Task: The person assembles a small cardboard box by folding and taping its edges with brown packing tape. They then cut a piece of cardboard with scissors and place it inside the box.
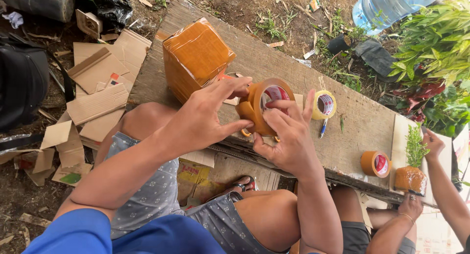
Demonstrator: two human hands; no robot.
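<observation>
Brown tape roll (262,107) in both hands — taped box (196,58) just behind

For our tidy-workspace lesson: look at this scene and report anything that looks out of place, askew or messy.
Torn cardboard scraps lie scattered on the dirt left of the wooden board, not stacked. The taped box sits skewed to the board's edge. A pen lies loose near the pale tape roll. Both hands hold the brown tape roll.

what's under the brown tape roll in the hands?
The tape roll, held by the left hand and right hand, sits over the wooden board. Orange scissor handles peek out below; the blades are hidden.
</observation>
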